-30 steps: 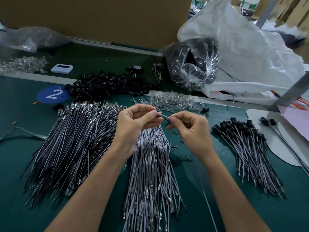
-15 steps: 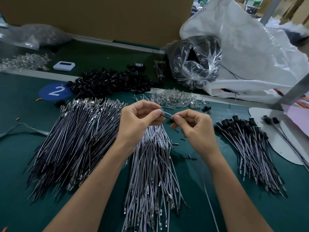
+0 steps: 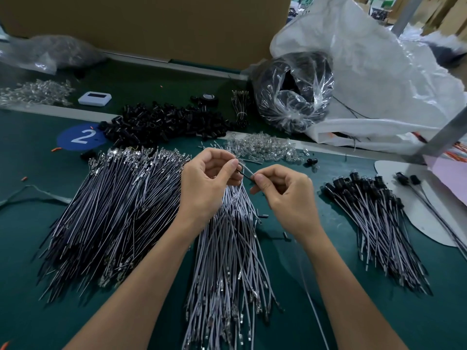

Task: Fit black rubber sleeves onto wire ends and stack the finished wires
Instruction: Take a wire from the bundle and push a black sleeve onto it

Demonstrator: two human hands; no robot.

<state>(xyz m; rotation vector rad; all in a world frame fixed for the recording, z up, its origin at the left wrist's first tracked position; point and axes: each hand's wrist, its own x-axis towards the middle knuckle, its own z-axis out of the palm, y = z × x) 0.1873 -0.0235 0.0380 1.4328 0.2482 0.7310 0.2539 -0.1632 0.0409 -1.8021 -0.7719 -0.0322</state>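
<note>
My left hand [image 3: 207,188] pinches the top end of a grey wire [image 3: 249,171] between thumb and forefinger. My right hand [image 3: 285,195] pinches a thin black sleeve [image 3: 246,176] at that same wire end, right beside the left fingertips. Both hands hover over a fanned bundle of grey wires [image 3: 232,261] in the middle of the green mat. A large pile of wires with metal terminals [image 3: 108,210] lies on the left. A stack of wires with black caps [image 3: 374,218] lies on the right. Small black sleeves [image 3: 264,215] lie loose on the mat.
A heap of black rubber caps [image 3: 164,125] and clear bulbs [image 3: 262,150] sit behind the hands. A clear bag of black parts [image 3: 293,92] and a big white sack [image 3: 379,72] stand at the back right. A blue "2" sticker [image 3: 80,137] and a white device [image 3: 94,98] are at left.
My hands stay together over the middle bundle. The right fingertips have shifted slightly along the wire end with the black sleeve; the view has drifted a little.
</note>
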